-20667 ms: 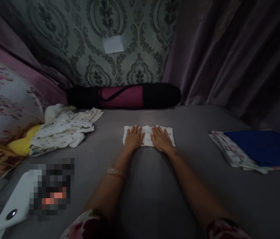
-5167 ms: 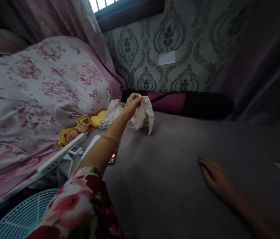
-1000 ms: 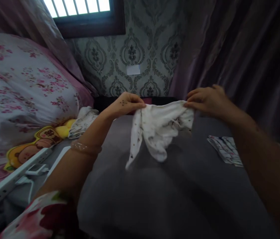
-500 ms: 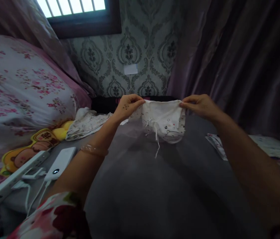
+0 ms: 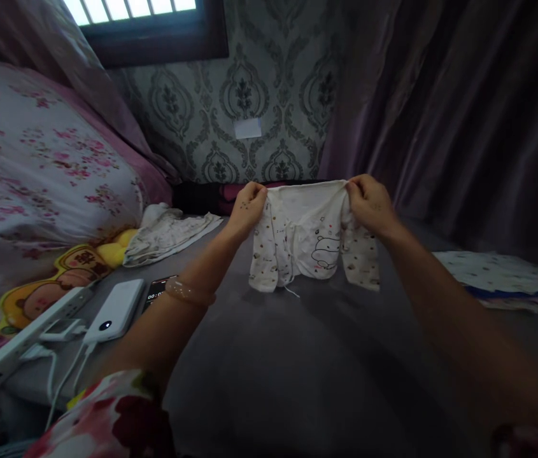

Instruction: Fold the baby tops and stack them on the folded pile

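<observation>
A small white baby shirt hangs stretched between my two hands above the grey bed sheet. It has printed sleeves, a cartoon animal on the front and thin white tie strings. My left hand pinches one shoulder, fingers closed on the cloth. At the opposite shoulder my right hand grips the fabric the same way. Both sleeves dangle below the hands, and a tie string droops from the lower hem.
Crumpled printed baby clothes lie at the left beside a yellow cartoon cushion. Nearer are a white power bank, a phone partly behind my arm, and a power strip. Flat folded clothes lie at the right.
The shirt has opened out: both sleeves now hang down at its sides and its front faces me more fully. My hands have moved slightly, still holding the shoulders.
</observation>
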A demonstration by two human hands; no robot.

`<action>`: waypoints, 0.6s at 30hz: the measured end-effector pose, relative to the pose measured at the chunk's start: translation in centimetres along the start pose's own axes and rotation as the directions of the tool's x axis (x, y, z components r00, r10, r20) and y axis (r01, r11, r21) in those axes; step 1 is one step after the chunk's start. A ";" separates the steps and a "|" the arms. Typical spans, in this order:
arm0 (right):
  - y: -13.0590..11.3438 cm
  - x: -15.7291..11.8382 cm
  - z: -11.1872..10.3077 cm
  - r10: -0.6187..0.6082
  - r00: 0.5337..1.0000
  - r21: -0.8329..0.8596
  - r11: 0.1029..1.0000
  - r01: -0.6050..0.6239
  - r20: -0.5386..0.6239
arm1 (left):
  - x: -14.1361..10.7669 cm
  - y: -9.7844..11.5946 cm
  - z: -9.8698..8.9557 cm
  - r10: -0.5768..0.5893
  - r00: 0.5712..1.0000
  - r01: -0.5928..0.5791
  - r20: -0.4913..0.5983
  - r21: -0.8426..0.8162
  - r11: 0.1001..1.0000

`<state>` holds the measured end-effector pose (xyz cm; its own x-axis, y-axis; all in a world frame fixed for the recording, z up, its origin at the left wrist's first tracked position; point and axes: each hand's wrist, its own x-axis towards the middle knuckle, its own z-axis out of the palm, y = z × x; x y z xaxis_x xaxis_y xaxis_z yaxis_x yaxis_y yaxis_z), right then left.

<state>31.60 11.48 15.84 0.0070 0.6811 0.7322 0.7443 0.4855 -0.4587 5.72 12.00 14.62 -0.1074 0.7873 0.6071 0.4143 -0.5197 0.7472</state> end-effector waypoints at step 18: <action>-10.9 -5.3 -11.1 -0.237 0.971 -0.138 0.962 0.234 -0.009 | -6.5 11.5 -11.6 0.406 0.902 -0.354 -0.146 0.286 0.890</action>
<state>30.85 -3.45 22.55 -0.1641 0.5417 0.8244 0.8104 0.5506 -0.2005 0.70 -2.98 22.38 -0.0609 0.4506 0.8906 0.6656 -0.6466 0.3726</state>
